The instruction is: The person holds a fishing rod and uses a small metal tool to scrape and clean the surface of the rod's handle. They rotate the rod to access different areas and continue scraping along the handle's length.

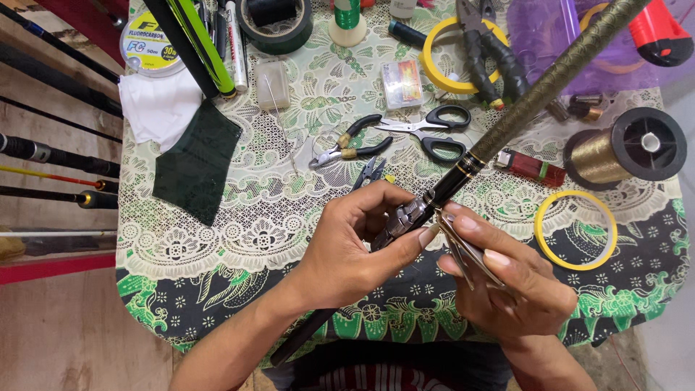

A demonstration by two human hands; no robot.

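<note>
At frame center, the left hand (355,242) pinches the fishing rod (507,127) at its metal reel seat while the right hand (507,279) grips a thin metal tool (463,253) against it, work apparently midway.

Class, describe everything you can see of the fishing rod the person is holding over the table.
The fishing rod is long and slim, lying diagonally from the top right corner down toward the person's lap. Its upper stretch is olive with a fine woven pattern; below a gold ring it turns glossy black, then meets a silvery metal fitting. The left hand grips it around that fitting, and the right hand touches it there while holding a thin metal tool. The lower end looks dark and plain.
</note>
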